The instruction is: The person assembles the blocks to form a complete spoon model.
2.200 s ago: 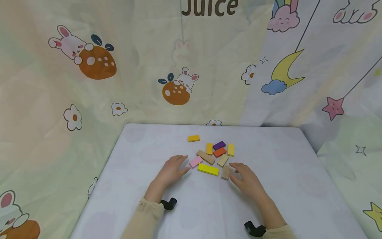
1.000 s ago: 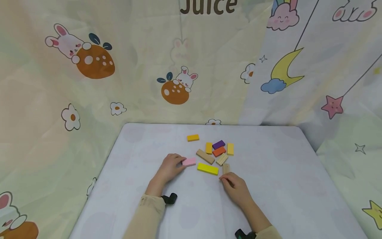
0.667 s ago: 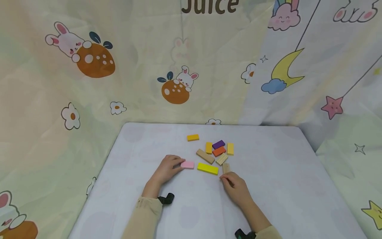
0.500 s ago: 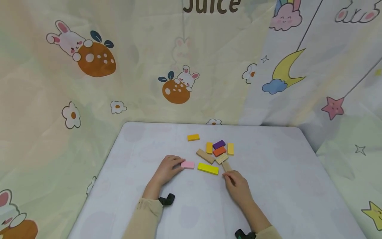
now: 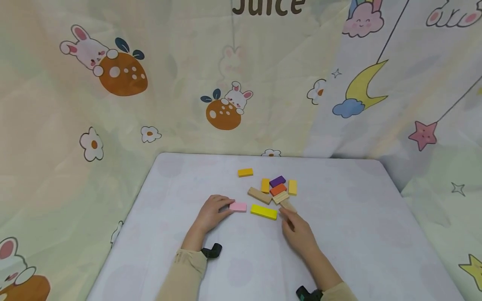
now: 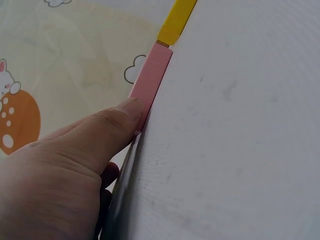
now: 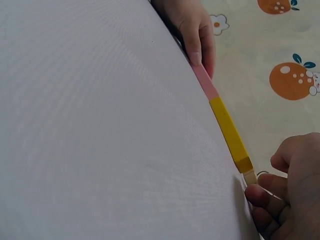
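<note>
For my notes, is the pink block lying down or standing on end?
Lying down: the pink block stretches lengthwise along the tabletop, the left hand pinching one end.

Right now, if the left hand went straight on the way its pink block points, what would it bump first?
Probably the long yellow block, lying just past the pink block in the left hand, across a narrow gap.

The left hand [image 5: 211, 212] masks one end of a pink block [image 5: 239, 207] and hides most of its own fingers [image 6: 110, 172] in the left wrist view, where a yellow block [image 6: 177, 20] beyond the hand runs off the top edge. The right hand [image 5: 299, 234] obscures part of a plain wooden block [image 5: 289, 205], leaving grip or mere touch unclear. Behind both hands, beige sleeves [image 5: 182, 274] are cropped at the head view's bottom.
</note>
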Available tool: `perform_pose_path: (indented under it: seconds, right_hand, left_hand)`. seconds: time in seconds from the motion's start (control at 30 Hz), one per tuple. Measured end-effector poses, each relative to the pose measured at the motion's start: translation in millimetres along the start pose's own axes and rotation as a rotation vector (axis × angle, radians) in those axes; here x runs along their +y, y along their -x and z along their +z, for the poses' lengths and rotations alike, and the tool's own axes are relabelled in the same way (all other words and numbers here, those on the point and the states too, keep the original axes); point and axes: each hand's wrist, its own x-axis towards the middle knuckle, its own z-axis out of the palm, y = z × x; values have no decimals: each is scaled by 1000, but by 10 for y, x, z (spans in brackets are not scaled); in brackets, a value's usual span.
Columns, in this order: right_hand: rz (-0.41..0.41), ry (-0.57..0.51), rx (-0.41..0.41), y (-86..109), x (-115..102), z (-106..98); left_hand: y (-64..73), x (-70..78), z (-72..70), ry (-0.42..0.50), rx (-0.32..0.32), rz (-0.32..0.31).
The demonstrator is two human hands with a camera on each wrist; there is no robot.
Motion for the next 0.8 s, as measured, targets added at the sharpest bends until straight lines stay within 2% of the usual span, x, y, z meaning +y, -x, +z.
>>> perform_pose_path:
  seconds: [0.1, 0.3, 0.5, 0.63, 0.8]
  right_hand:
    - [12, 13, -44, -8, -60, 10]
    - [-52, 4, -36, -3, -93, 27]
    - [-47, 24, -88, -6, -94, 77]
    - [-80, 14, -91, 15, -93, 110]
    - [-109, 8, -181, 24, -123, 94]
  left_hand:
    - [5, 1, -2, 2, 2, -8]
    - [4, 3, -4, 0, -7, -7]
    - [15, -3, -7, -17, -1, -13]
    - [24, -1, 1, -25, 4, -8]
    - [22, 14, 10, -16, 18, 0]
